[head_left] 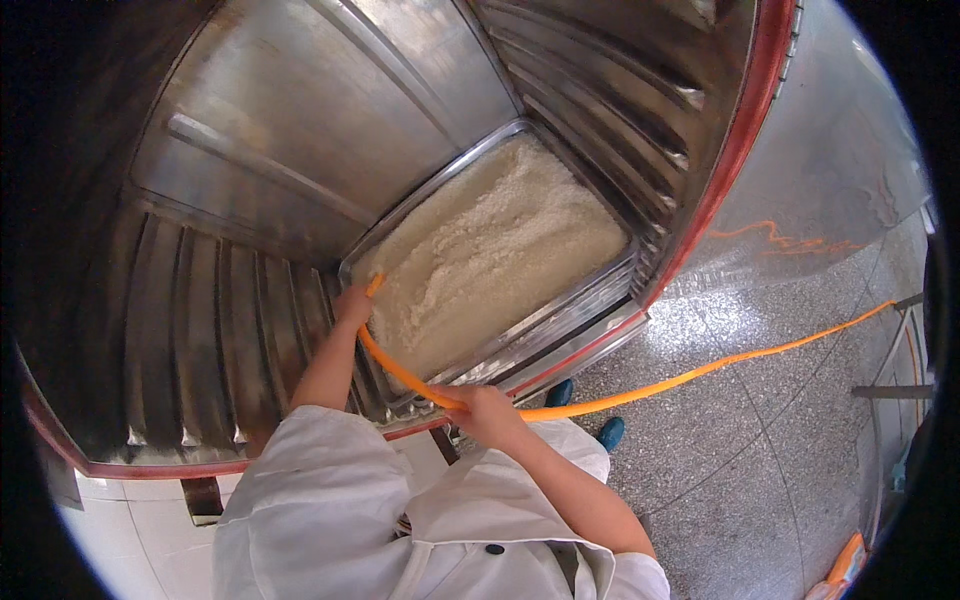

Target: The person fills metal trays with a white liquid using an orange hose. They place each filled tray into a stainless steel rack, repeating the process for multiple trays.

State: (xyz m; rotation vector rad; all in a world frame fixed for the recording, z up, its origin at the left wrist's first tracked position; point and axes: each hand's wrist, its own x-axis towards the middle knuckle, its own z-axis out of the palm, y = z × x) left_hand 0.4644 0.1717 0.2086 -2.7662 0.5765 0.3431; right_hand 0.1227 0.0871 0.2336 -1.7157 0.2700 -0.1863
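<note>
My left hand (354, 307) is closed around an orange hose (405, 375) near its end, over the near left corner of a metal tray. Further along, my right hand (487, 416) grips the same hose outside the tray's front edge. White rice-like grains (487, 240), heaped in a ridge across the middle, fill the rectangular metal tray (442, 169). Cloudy liquid seems to lie around the grains. The hose's open end points over the grains; whether water runs from it cannot be told.
Around the tray stands a metal cabinet with ribbed side walls (600, 97) and a red door seal (739, 142). The hose trails right across the speckled floor (697, 450) to a metal-legged stand (892, 391). An orange object (847, 562) lies at the lower right.
</note>
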